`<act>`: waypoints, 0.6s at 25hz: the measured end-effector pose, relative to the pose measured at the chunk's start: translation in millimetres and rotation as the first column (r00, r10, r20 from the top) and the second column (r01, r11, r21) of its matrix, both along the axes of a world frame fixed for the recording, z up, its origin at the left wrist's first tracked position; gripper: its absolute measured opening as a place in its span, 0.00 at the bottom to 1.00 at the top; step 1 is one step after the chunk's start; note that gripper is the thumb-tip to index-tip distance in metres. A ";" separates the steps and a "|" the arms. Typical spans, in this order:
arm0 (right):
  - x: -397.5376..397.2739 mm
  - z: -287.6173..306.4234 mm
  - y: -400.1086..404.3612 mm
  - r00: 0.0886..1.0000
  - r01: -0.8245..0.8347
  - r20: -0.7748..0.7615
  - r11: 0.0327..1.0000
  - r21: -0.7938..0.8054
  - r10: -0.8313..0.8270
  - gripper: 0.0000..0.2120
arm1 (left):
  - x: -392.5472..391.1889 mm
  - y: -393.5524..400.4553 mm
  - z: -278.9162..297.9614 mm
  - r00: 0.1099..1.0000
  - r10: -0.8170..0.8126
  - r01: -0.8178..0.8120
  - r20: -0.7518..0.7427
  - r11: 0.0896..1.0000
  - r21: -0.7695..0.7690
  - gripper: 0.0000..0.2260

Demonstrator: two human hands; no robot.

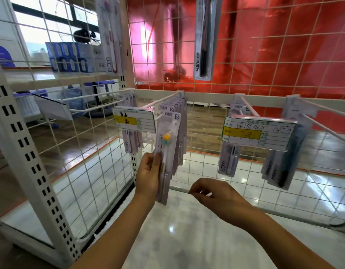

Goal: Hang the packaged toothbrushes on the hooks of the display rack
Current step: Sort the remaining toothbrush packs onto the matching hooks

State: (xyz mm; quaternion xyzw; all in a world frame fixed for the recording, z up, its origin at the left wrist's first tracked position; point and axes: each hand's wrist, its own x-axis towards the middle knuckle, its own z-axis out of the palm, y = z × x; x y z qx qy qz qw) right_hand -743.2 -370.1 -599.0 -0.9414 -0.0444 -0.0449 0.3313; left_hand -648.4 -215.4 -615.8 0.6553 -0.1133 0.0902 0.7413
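A white wire-grid display rack (206,117) is seen behind and above the hands, its hooks (164,98) carrying rows of packs and two price tags (259,133). A small stack of packaged toothbrushes (167,152) is gripped upright at its lower part by the left hand (147,175), its top reaching the hanging row. Just right of that grip and slightly lower, the right hand (214,193) is held loosely curled around nothing.

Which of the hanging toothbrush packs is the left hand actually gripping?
The front pack with the yellow-headed brush, on the hook beside the left price tag. The left hand grips its lower edge; the other packs hang untouched, and the right hand holds nothing.
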 end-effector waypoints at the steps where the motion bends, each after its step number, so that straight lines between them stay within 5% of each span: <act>1: -0.2 -1.2 0.2 1.000 0.000 0.000 1.000 -0.002 0.000 0.06 | -0.3 -2.0 -3.6 1.000 0.006 -0.006 -0.008 1.000 0.001 0.10; 15: -5.7 -18.9 -18.5 0.999 -0.027 -0.042 0.998 -0.055 0.025 0.06 | -5.2 -30.2 -4.5 0.998 0.029 -0.038 -0.061 0.986 -0.163 0.10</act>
